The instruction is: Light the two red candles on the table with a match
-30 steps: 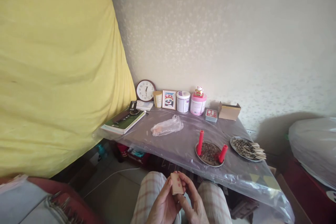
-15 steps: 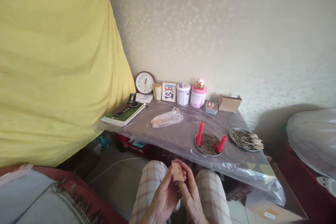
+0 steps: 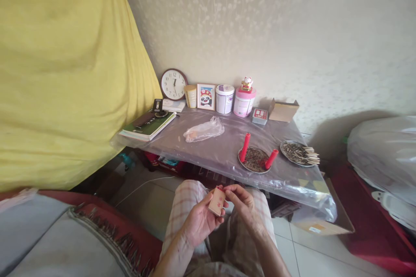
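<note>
A small tan matchbox (image 3: 216,202) with red characters and red along its upper end rests tilted in my left hand (image 3: 201,220). My left thumb lies along one edge and the fingers wrap behind it. Close beside the box's upper right corner, my right hand (image 3: 244,205) has thumb and index finger pinched together. Whatever lies between those fingertips is too small to make out. Both hands are above my lap, in front of the table. Two red candles (image 3: 245,147) stand on a metal plate (image 3: 256,172) of dark bits.
On the plastic-covered table (image 3: 201,156), a second plate (image 3: 292,151) holds dark bits and pale sticks. A clear plastic bag (image 3: 204,130) lies mid-table, a green book (image 3: 147,125) at left. A clock (image 3: 174,84), tubs, a picture frame (image 3: 206,97) and an open carton (image 3: 282,110) line the back.
My right hand has let go of the matchbox's lower part and moved to its upper right end, fingers pinched. My left hand holds the box alone, more tilted. The view has tipped down.
</note>
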The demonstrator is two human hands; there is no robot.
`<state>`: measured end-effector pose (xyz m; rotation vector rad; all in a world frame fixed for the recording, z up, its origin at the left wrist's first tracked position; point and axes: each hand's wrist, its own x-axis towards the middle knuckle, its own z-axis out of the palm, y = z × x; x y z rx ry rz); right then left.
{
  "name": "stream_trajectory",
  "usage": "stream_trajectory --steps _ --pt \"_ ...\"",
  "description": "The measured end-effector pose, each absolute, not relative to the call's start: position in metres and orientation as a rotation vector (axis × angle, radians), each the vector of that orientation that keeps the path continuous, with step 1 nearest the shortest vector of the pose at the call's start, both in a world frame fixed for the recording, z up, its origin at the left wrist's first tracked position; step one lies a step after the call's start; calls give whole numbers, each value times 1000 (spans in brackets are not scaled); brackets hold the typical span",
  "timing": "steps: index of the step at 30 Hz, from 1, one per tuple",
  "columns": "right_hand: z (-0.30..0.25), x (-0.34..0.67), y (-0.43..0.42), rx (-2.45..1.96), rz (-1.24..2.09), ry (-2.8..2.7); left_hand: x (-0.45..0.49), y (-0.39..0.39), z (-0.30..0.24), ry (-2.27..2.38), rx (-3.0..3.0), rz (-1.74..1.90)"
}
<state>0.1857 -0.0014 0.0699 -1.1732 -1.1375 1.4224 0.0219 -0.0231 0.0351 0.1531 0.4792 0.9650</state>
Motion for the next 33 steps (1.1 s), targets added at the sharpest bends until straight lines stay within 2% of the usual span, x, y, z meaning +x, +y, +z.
stream_trajectory --steps 8,15,22,33 --pt "70 187 -1 -1220 1388 -1125 23 -26 33 476 148 893" --pt "67 191 3 -1225 1208 -1245 20 -26 33 471 131 864" --pt "77 201 4 -1126 845 -1834 19 -25 30 475 147 840" --pt "89 205 4 -1150 565 -2174 16 -27 26 484 140 827"
